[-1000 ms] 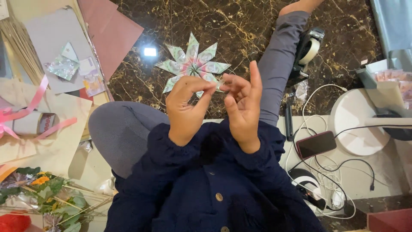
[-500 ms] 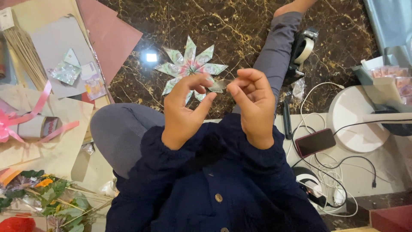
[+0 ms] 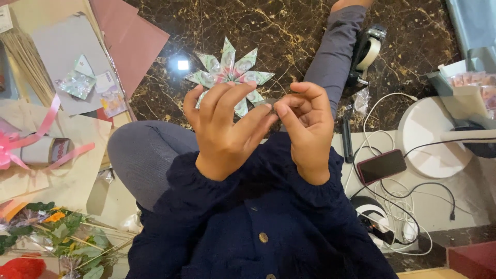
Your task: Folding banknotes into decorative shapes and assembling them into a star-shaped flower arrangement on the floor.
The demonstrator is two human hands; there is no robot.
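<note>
Paper star [image 3: 230,72], one, folded from patterned green-pink paper with pointed petals, lies on the dark marble floor [image 3: 279,31] just beyond both hands, lower petals hidden behind the fingers. Far left: bundle of thin sticks [image 3: 23,57], one grey card sheet [image 3: 57,57] with one small folded green piece [image 3: 77,82] on it, two maroon paper sheets [image 3: 129,39] overlapping, pink ribbon [image 3: 31,129] looped over a small roll, flower bunch [image 3: 57,227] at bottom left. Left hand [image 3: 227,129] raised palm-away, wrist bent up, four fingers spread loose and curved, thumb out to the side; index tip meets the right hand at centre. Between the fingertips a tiny pale strip [image 3: 267,103], probably tape, too small to be sure. Right hand [image 3: 305,124] upright, fingers curled in, thumb and forefinger pinched together on that same strip; other fingers tucked. So both hands are pinching at one point, neither gripping the star. Dark blue buttoned sleeves cover both forearms; grey-clad knee [image 3: 139,155] at left, grey leg [image 3: 336,51] stretched up at right. Right of the hands: one tape dispenser [image 3: 367,51] beside the leg, one black pen-like tool [image 3: 347,137], one phone [image 3: 381,166] face down on a white surface, one round white base [image 3: 429,134], tangle of white and black cables [image 3: 398,201].
</note>
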